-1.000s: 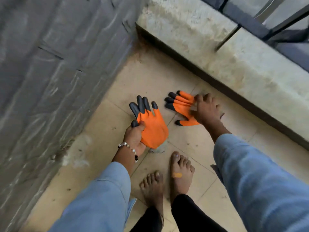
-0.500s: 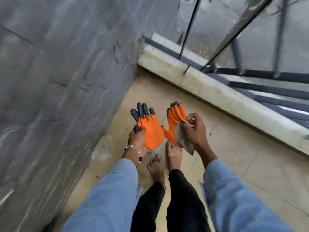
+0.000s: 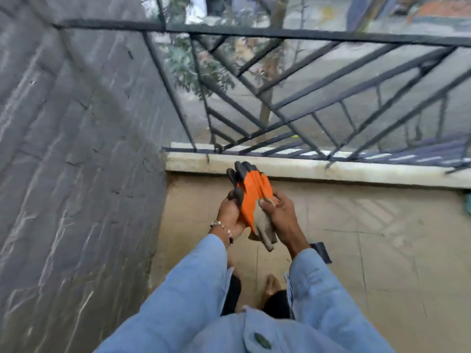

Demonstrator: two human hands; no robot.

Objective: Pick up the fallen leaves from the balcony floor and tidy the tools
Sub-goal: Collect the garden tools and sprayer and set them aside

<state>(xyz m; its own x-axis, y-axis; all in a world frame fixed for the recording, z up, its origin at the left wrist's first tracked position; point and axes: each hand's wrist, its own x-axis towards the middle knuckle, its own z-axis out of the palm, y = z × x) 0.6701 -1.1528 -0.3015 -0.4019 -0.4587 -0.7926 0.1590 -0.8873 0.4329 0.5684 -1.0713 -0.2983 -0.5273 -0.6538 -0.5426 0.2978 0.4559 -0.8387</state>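
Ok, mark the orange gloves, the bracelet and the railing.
orange gloves (image 3: 254,197): head view, orange back of the top glove.
bracelet (image 3: 224,229): head view, beads at the left wrist.
railing (image 3: 280,31): head view, top bar.

Under you lay the balcony floor (image 3: 356,250), laid in beige tiles with thin grout lines and a faint diagonal hatch pattern in the tile near the far edge. It met a grey textured wall (image 3: 76,174) on your left and a pale concrete kerb (image 3: 331,171) along the far side. Your bare foot (image 3: 272,284) stood on the tiles close below you, and a small dark flat object (image 3: 321,250), too blurred to name, lay on the floor just beside your right sleeve.
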